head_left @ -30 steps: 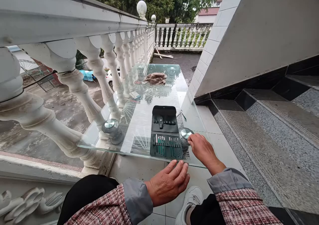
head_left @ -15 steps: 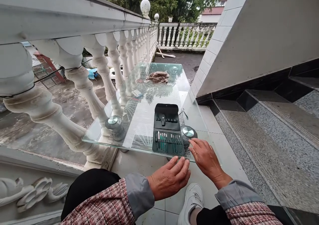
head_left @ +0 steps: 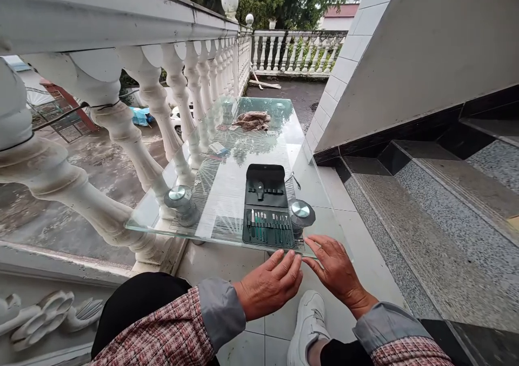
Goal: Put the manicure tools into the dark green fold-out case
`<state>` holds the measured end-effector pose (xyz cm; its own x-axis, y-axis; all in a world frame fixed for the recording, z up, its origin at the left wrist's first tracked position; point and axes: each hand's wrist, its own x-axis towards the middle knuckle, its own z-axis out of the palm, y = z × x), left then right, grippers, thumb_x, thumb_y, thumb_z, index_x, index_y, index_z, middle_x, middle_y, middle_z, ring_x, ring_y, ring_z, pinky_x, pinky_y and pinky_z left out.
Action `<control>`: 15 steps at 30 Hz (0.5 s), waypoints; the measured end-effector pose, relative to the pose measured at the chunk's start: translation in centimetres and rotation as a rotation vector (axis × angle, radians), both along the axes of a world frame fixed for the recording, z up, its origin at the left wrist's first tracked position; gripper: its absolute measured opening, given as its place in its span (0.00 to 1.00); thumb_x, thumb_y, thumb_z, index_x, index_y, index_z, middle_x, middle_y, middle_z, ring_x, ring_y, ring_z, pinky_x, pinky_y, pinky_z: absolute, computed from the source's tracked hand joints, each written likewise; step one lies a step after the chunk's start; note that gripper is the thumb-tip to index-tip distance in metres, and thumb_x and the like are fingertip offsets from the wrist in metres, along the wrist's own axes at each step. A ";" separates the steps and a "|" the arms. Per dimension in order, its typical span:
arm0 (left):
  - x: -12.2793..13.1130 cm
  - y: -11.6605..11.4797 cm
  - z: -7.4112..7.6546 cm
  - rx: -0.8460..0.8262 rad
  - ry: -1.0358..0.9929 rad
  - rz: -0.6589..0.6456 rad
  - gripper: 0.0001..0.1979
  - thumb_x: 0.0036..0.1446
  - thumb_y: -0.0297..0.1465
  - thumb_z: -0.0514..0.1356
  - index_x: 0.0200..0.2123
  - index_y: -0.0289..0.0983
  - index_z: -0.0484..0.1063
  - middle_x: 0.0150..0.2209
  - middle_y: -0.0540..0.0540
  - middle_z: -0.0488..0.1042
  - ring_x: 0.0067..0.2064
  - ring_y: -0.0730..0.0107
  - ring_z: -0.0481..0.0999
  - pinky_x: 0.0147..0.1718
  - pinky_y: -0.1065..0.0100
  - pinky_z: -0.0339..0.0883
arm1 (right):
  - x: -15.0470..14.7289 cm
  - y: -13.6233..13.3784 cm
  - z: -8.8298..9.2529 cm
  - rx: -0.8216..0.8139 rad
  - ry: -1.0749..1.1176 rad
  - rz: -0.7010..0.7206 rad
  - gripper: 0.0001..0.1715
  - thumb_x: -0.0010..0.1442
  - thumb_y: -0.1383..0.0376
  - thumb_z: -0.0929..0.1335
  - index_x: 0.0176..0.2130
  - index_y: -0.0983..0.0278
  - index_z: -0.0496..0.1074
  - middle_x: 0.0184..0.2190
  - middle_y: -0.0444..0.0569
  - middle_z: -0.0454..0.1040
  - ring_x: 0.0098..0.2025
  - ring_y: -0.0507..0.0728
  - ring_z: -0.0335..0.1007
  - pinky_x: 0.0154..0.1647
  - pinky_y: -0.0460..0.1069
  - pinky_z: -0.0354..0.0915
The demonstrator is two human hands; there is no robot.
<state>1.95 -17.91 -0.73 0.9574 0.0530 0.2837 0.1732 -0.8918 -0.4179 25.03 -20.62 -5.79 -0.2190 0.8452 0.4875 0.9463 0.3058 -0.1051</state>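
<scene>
On the near end of the glass table [head_left: 227,193], an open black tool case [head_left: 265,197] lies flat. Several slim metal tools with green handles [head_left: 270,228] sit in loops in its lower half; the upper half has a strap and loops. My left hand [head_left: 271,285] is by the table's front edge, just below the case, fingers extended and nothing visible in them. My right hand [head_left: 334,271] is at the near right corner, fingers stretched and thumb apart, also showing nothing held. Beside the case's upper right lies a small thin metal tool [head_left: 295,181].
Round metal-capped table supports [head_left: 300,209] show through the glass. A crumpled brown cloth [head_left: 252,120] and a small light blue-and-white packet [head_left: 218,148] lie farther back. A white balustrade [head_left: 138,128] runs along the left; stone stairs [head_left: 430,204] rise on the right.
The view has shifted slightly, so the table and case appear a little farther left and up. My right thumb now shows apart from the fingers. The tools stay in the case.
</scene>
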 end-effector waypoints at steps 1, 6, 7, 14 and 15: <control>0.0 0.0 0.0 0.001 0.002 -0.002 0.17 0.62 0.28 0.49 0.53 0.28 0.61 0.56 0.31 0.61 0.58 0.51 0.62 0.54 0.51 0.57 | 0.0 0.0 -0.1 0.017 0.006 0.004 0.20 0.59 0.58 0.63 0.48 0.65 0.70 0.45 0.56 0.72 0.51 0.59 0.62 0.51 0.55 0.58; 0.2 0.0 -0.4 -0.001 0.011 0.008 0.17 0.63 0.28 0.49 0.53 0.29 0.62 0.57 0.32 0.61 0.57 0.52 0.62 0.54 0.52 0.57 | -0.3 -0.3 -0.5 0.072 0.060 0.003 0.13 0.59 0.63 0.64 0.42 0.62 0.73 0.40 0.52 0.75 0.47 0.57 0.66 0.49 0.53 0.60; 0.2 0.0 -0.4 -0.003 0.018 0.007 0.17 0.63 0.28 0.49 0.53 0.29 0.62 0.57 0.31 0.61 0.57 0.52 0.62 0.54 0.52 0.57 | -0.4 -0.4 -0.5 0.081 0.072 0.004 0.12 0.59 0.63 0.64 0.41 0.62 0.74 0.39 0.52 0.75 0.46 0.56 0.66 0.49 0.53 0.60; 0.2 -0.1 -0.2 -0.011 0.018 -0.037 0.16 0.62 0.28 0.49 0.51 0.29 0.65 0.55 0.32 0.63 0.56 0.52 0.64 0.52 0.52 0.60 | -0.9 -0.7 -0.1 0.135 0.129 0.042 0.08 0.58 0.68 0.65 0.35 0.60 0.75 0.33 0.49 0.76 0.40 0.54 0.68 0.44 0.51 0.62; 0.2 -0.2 -0.1 -0.008 0.012 -0.053 0.15 0.62 0.28 0.49 0.50 0.29 0.66 0.55 0.32 0.64 0.55 0.52 0.65 0.52 0.52 0.60 | -0.9 -0.7 0.0 0.154 0.134 0.059 0.08 0.58 0.68 0.65 0.35 0.60 0.74 0.32 0.48 0.76 0.39 0.53 0.68 0.43 0.50 0.62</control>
<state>2.11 -18.08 -0.87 0.9622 0.0044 0.2724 0.1208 -0.9031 -0.4121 24.12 -21.27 -5.80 -0.1898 0.7460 0.6383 0.9070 0.3821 -0.1769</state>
